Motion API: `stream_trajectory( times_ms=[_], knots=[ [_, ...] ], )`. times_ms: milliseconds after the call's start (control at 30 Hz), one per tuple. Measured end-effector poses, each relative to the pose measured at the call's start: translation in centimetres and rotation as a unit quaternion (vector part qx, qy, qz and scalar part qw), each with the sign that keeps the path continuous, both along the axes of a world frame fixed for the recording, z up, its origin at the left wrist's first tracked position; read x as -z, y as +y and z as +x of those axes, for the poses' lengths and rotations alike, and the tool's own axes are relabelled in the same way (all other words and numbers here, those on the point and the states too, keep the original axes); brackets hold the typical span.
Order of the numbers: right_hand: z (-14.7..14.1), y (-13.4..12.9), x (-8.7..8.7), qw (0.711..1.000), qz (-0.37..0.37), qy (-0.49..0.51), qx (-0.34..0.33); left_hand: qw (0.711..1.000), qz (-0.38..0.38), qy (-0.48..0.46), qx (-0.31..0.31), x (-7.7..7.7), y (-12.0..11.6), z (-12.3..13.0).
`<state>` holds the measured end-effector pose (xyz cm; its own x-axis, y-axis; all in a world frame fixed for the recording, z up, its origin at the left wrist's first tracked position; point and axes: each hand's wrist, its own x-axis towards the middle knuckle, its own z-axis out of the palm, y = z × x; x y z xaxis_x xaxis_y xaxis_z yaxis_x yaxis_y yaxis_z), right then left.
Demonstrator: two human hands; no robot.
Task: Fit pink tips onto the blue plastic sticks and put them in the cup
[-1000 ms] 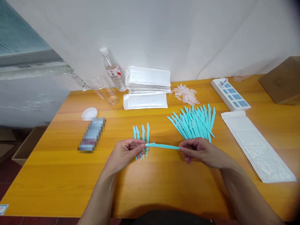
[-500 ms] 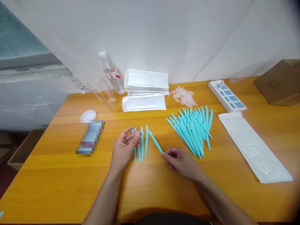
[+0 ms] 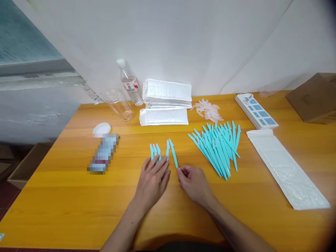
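Note:
My right hand [image 3: 193, 184] pinches the lower end of a turquoise eyebrow razor [image 3: 173, 152], which leans slightly left with its top end pointing away from me. Fingers stretched out, my left hand [image 3: 152, 180] lies palm down over a short row of similar razors [image 3: 152, 151], their lower parts hidden beneath it. One razor of this row [image 3: 168, 148] stands a little apart on the right, just beside the one in my right hand. Further right spreads a loose pile of turquoise razors [image 3: 217, 148]. Behind the pile lie several small translucent pinkish pieces [image 3: 208, 110].
White padded envelopes [image 3: 168, 91] are stacked by the wall, beside a plastic bottle [image 3: 131, 85] and a clear jar [image 3: 120, 106]. A white lid [image 3: 102, 128] and a blurred-out flat object [image 3: 103, 154] lie left. At right are a power strip [image 3: 257, 112], another padded envelope [image 3: 286, 168] and a cardboard box [image 3: 312, 99].
My left hand has turned palm down and lowered over the row, its fingers now stretched across the razors. My right hand has moved left, bringing its razor more nearly parallel to the others.

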<state>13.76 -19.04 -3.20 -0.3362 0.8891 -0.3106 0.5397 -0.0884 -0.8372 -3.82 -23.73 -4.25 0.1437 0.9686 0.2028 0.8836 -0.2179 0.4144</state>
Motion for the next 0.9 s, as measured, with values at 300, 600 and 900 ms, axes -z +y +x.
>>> stream_trajectory(
  times_ms=[300, 600, 900],
  knots=[
    [-1.8, 1.8, -1.1, 0.931, 0.211, -0.229, -0.191, 0.995, -0.015, 0.100, -0.011, 0.0, -3.3, -0.8],
    [-2.1, -0.3, 1.7, 0.880, 0.406, -0.168, -0.180, 0.989, -0.044, 0.138, -0.011, 0.5, -2.8, -1.8],
    [-3.7, -2.6, 0.2, 0.904, 0.372, -0.124, -0.170, 0.995, -0.061, 0.076, -0.002, -0.4, -2.7, -4.1]
  ],
)
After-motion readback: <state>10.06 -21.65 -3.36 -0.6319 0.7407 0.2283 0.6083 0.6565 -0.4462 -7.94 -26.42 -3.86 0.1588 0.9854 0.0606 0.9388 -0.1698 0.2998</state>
